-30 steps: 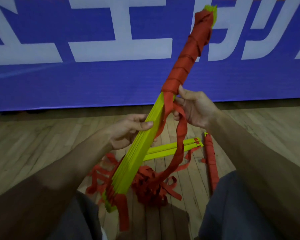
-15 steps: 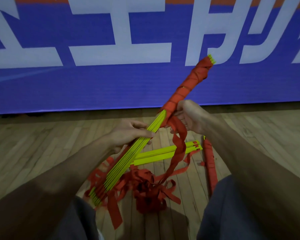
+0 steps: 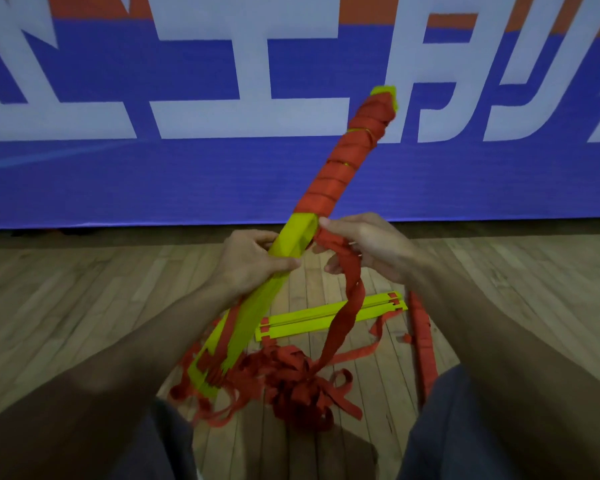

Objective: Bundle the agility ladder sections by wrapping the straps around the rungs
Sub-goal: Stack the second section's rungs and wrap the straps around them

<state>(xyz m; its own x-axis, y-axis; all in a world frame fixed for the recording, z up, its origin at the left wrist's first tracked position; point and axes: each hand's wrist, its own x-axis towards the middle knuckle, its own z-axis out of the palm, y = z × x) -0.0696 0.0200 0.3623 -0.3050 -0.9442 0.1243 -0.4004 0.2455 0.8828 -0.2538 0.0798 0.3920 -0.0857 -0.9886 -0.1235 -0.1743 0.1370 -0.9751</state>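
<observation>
A stack of yellow ladder rungs (image 3: 293, 239) slants up from my lap toward the upper right. Its far half is wound in red strap (image 3: 347, 164). My left hand (image 3: 248, 263) grips the bare yellow part near the middle. My right hand (image 3: 368, 247) pinches the loose red strap (image 3: 347, 306) right at the lower edge of the wound part. From there the strap hangs twisted down to a tangled red heap (image 3: 291, 382) on the floor.
Two more yellow rungs (image 3: 329, 315) lie flat on the wooden floor (image 3: 84, 306) beyond the heap. A bundle fully wound in red (image 3: 421, 334) lies to their right. A blue banner with white letters (image 3: 153, 168) closes off the back. My knees frame the bottom.
The rung stack has turned so its broad yellow face shows and has tilted back up. My left hand slid up the stack nearer my right, which still holds the strap.
</observation>
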